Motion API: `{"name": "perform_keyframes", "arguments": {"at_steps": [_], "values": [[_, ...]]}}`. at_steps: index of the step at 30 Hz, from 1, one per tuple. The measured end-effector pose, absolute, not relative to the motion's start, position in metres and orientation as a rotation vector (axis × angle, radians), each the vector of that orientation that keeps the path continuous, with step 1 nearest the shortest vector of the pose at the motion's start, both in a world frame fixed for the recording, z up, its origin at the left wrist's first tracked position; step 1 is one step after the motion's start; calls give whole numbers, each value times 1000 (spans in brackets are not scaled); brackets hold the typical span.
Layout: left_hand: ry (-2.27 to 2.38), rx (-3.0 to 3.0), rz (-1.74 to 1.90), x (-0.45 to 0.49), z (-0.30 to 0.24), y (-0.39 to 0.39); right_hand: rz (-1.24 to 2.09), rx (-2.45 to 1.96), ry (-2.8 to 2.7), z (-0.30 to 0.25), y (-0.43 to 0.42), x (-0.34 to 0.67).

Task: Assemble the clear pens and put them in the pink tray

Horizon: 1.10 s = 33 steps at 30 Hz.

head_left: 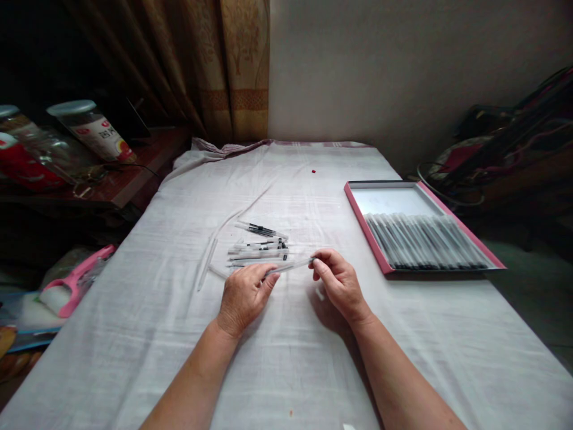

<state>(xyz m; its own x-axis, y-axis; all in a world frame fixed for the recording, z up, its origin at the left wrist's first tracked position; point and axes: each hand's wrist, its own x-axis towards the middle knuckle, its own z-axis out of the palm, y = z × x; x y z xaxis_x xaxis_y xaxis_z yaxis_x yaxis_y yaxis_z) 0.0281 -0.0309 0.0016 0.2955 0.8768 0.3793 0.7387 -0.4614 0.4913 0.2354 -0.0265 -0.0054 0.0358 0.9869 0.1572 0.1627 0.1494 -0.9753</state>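
Between my two hands a slim, clear pen [293, 265] is held nearly level above the white cloth. My left hand [245, 294] is closed round its left part, thumb and fingers pinching it. At the dark right tip, the fingertips of my right hand [338, 283] are pinched together. Just beyond my left hand lies a loose pile of clear pen parts and black refills [259, 248]. To its left rests a clear empty tube [207, 263]. On the right stands a shallow pink-edged box [380, 251] with a row of clear pens with dark ends [425, 242].
A tiny red piece [314, 171] lies toward the back of the cloth-covered table [286, 352]. Jars [96, 131] stand on a brown side table [134, 179] at left. Below it is a pink-handled item [74, 286]. A curtain [244, 65] and a wall are behind.
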Motion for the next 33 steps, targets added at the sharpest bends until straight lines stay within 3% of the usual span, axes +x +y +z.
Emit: {"name": "perform_keyframes", "arguments": {"at_steps": [15, 27, 30, 33], "values": [[1402, 2076, 1185, 28, -3, -28, 1305, -1278, -1103, -5, -21, 236], [1456, 1707, 1055, 23, -2, -25, 1319, -1232, -1079, -11, -18, 240], [1456, 1696, 1056, 23, -3, -24, 1236, -1267, -1218, -14, -19, 242], [1418, 1770, 1030, 26, -3, -27, 934, -1239, -1587, -13, -23, 240]]}}
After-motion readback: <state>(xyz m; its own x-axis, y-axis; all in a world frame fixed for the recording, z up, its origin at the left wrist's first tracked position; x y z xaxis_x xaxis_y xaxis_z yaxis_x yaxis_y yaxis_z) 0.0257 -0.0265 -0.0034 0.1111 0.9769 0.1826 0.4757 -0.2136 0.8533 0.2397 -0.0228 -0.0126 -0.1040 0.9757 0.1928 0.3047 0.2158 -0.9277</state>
